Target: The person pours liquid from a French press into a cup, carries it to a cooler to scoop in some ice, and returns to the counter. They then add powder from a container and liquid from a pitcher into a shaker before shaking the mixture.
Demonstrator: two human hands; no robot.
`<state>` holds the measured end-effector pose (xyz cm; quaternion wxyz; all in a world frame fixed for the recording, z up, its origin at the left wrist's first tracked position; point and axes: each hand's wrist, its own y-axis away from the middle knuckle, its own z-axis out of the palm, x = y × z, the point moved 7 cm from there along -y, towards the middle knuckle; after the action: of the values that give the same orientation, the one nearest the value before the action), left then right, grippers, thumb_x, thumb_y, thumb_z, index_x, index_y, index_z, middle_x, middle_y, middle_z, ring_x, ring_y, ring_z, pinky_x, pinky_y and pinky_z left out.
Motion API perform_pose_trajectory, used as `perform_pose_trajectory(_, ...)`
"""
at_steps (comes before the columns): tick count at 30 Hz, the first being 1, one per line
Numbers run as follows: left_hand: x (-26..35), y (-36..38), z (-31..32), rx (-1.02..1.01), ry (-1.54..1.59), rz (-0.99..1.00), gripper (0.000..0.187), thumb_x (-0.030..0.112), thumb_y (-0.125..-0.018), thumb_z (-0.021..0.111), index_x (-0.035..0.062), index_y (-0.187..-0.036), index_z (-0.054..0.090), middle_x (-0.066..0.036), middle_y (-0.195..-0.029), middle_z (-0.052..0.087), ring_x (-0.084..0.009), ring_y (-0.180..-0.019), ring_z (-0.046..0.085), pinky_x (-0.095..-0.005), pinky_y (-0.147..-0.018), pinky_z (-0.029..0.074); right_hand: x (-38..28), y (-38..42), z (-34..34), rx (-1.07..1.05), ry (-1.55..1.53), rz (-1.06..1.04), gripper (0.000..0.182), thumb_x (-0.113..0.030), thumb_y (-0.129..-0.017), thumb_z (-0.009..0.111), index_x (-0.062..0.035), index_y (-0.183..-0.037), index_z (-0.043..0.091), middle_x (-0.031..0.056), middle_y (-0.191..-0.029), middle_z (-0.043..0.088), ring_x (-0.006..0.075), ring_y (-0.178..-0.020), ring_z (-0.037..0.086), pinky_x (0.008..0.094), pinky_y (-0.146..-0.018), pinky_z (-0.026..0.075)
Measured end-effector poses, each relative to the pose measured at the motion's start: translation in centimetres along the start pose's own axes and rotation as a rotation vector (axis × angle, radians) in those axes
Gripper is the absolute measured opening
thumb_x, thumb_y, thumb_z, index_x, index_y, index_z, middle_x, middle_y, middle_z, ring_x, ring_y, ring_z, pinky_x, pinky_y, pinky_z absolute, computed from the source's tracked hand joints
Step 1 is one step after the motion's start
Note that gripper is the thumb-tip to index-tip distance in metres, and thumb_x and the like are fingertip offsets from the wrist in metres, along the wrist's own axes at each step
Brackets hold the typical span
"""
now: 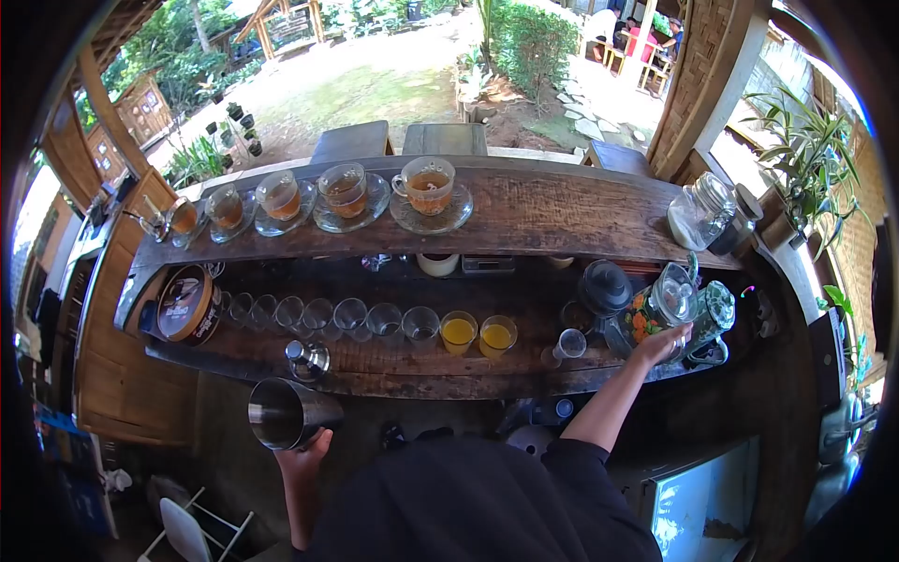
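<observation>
My left hand [304, 457] is wrapped round a metal shaker tin [292, 417], held in front of the counter with its mouth facing up and to the left. The shaker's metal top [307, 360] stands on the lower counter just beyond it. My right hand [663, 347] reaches to the right end of the counter, fingers closed about a clear glass cup [674, 298]; part of the grip is hidden. Beside that cup are a flowered tray [644, 323] and another patterned glass vessel [715, 307]. Two glasses of orange drink [458, 333] stand mid-counter, near a small clear measuring cup [569, 345].
Several empty glasses [350, 317] line the lower counter, left of the orange drinks. On the upper shelf [543, 201], several cups of tea [428, 187] sit on saucers. A round box [187, 302], a dark-lidded pot [606, 287] and a glass jar [700, 211] stand about.
</observation>
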<state>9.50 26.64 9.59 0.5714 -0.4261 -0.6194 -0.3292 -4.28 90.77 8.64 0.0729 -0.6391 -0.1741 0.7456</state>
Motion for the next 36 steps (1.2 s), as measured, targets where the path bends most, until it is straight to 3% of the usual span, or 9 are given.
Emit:
perform_pose_trajectory(8,2.4,-2.7,1.2,-0.026,0.073,0.136,0.053,0.0,-0.067,0.071,-0.0008,-0.116,0.051,-0.008,-0.103,0.058,-0.0138,-0.092,0.058,-0.027,-0.08,0.047,0.5,0.7,-2.4,-0.053,-0.206,0.109,0.062,-0.054,-0.094,0.027,-0.0015,-0.128,0.032,0.0163,-0.125,0.041,0.0273,-0.113,0.042,0.0423,-0.097,0.035)
perform_pose_trajectory(13,2.0,-4.8,3.3,-0.287,-0.008,0.058,0.056,0.0,-0.064,0.075,-0.0029,-0.115,0.051,-0.007,-0.102,0.059,-0.0122,-0.092,0.056,-0.0262,-0.081,0.046,-2.2,2.9,-7.2,-0.055,-0.248,0.228,0.062,-0.057,-0.091,0.032,-0.0069,-0.128,0.034,0.0141,-0.124,0.041,0.0273,-0.116,0.043,0.0423,-0.097,0.038)
perform_pose_trajectory(17,2.5,-6.1,6.3,-0.538,-0.083,0.123,0.058,0.003,-0.062,0.077,-0.0026,-0.114,0.052,-0.007,-0.101,0.059,-0.0136,-0.092,0.057,-0.0263,-0.082,0.046,-6.4,4.0,-10.4,-0.176,-0.201,0.27,0.059,-0.052,-0.092,0.035,-0.0077,-0.13,0.036,0.0133,-0.128,0.044,0.0279,-0.117,0.046,0.0429,-0.098,0.038)
perform_pose_trajectory(19,4.2,-6.2,9.0,-0.627,-0.024,0.192,0.067,0.009,-0.062,0.08,-0.0005,-0.12,0.048,-0.01,-0.108,0.058,-0.0167,-0.099,0.057,-0.0301,-0.087,0.045,-9.3,4.6,-10.7,-0.429,-0.213,0.032,0.059,-0.054,-0.092,0.035,-0.0075,-0.129,0.034,0.011,-0.119,0.046,0.0219,-0.111,0.049,0.0381,-0.095,0.04)
perform_pose_trajectory(20,4.0,-6.2,10.1,-0.64,-0.017,0.192,0.067,0.009,-0.062,0.08,-0.0005,-0.12,0.048,-0.01,-0.108,0.058,-0.0167,-0.099,0.057,-0.0301,-0.087,0.045,-10.7,5.5,-10.7,-0.534,-0.254,0.12,0.057,-0.049,-0.094,0.036,-0.0046,-0.129,0.033,0.0104,-0.121,0.045,0.0189,-0.107,0.052,0.0362,-0.094,0.04)
perform_pose_trajectory(23,3.6,-5.5,13.7,-0.752,0.176,0.202,0.079,0.015,-0.061,0.082,0.0029,-0.127,0.041,-0.012,-0.119,0.053,-0.02,-0.111,0.052,-0.0353,-0.093,0.042,-13.5,7.2,-11.2,-0.672,-0.146,0.041,0.059,-0.049,-0.094,0.036,-0.0061,-0.134,0.032,0.0122,-0.122,0.049,0.0232,-0.107,0.055,0.0388,-0.093,0.044)
perform_pose_trajectory(28,3.8,-2.6,19.4,-1.13,0.031,0.192,0.089,0.02,-0.06,0.083,0.0057,-0.133,0.034,-0.013,-0.128,0.048,-0.0228,-0.121,0.045,-0.0359,-0.101,0.037,-19.0,11.6,-9.7,-0.877,-0.097,0.063,0.093,-0.063,-0.083,0.046,-0.0035,-0.143,0.008,0.011,-0.102,0.057,0.0199,-0.093,0.06,0.0352,-0.088,0.046)
perform_pose_trajectory(32,5.2,-1.5,21.1,-1.252,0.017,0.356,0.091,0.022,-0.06,0.082,0.0059,-0.134,0.033,-0.015,-0.13,0.045,-0.0291,-0.121,0.045,-0.0368,-0.103,0.034,-22.0,14.6,-8.4,-0.999,-0.033,0.045,0.106,-0.072,-0.075,0.05,-0.0041,-0.145,0.009,0.0172,-0.1,0.054,0.0227,-0.095,0.056,0.0368,-0.086,0.042)
perform_pose_trajectory(36,6.8,-1.2,20.4,-1.302,-0.016,0.458,0.092,0.015,-0.06,0.083,0.006,-0.135,0.03,-0.012,-0.133,0.042,-0.0242,-0.125,0.041,-0.0362,-0.104,0.034,-24.4,16.0,-7.1,-1.079,0.169,-0.117,0.105,-0.076,-0.073,0.047,-0.0018,-0.143,0.02,0.0174,-0.098,0.058,0.0247,-0.097,0.056,0.0428,-0.091,0.037)
